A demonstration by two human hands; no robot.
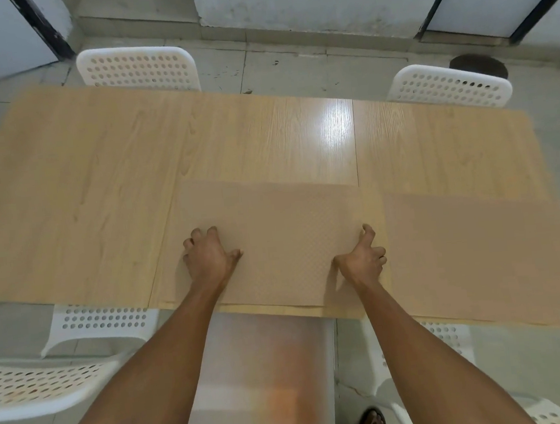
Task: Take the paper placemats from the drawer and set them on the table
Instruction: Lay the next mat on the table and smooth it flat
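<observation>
I am pressing my left hand [211, 256] down on a paper placemat [273, 233] that is lying flat on the wooden counter [91, 182], close to the near edge. The left fingers [202, 234] are curled, tips bearing on the mat's left portion, holding nothing. My right hand [363, 258] is sitting at the mat's right edge; its fingers [369, 234] are bent and appear to be pinching that edge, though I cannot tell how firmly. A thin sliver of paper is showing along the near edge beneath this mat, so I cannot tell whether one sheet or several are lying here. A second placemat [481, 254] is lying flat just beside it to the right, separated by a narrow strip of bare wood, its near edge reaching the counter's edge. White perforated chairs [138, 70] are standing on the far side, and more at the near side. A pale translucent surface [263, 377] is sitting below the counter edge between my forearms.
</observation>
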